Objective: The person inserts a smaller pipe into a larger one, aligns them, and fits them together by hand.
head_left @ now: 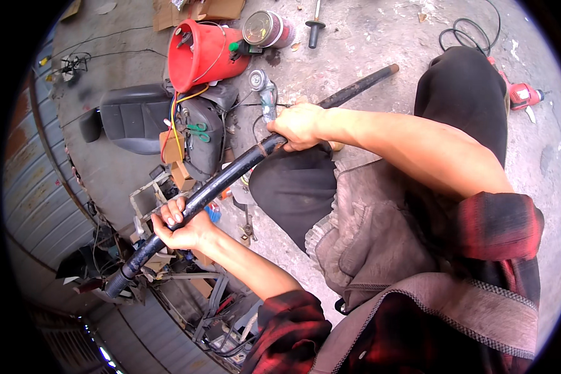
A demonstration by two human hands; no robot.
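A concrete floor (368, 37) carries nearly everything here, its left edge running along a corrugated metal wall (43, 181). Near that edge lies a black car seat (131, 118), tipped over. Next in size is the black metal pipe (221, 181), held above the floor, slanting from the lower left up toward the upper right; its upper end is rusty, and a brownish ring marks it near the middle. It should handle as stiff and fairly heavy, hardly fragile, with a glossy coat that may slip under a dry palm. A red bucket (221, 43) stands toward the floor's far edge, loaded with tools. Well apart, toward the floor's right edge, lies a red power drill (522, 95). An angle grinder (268, 103) rests between bucket and pipe, and a round tin (265, 28) sits just beside the bucket. The right hand (300, 124) is closed over the pipe just above the ring; the left hand (184, 227) cups it from beneath nearer the lower end, fingers curled over the top. That wide spacing looks a sound hold for balancing its length. Smallest, green-handled scissors (199, 131) lie against the seat.
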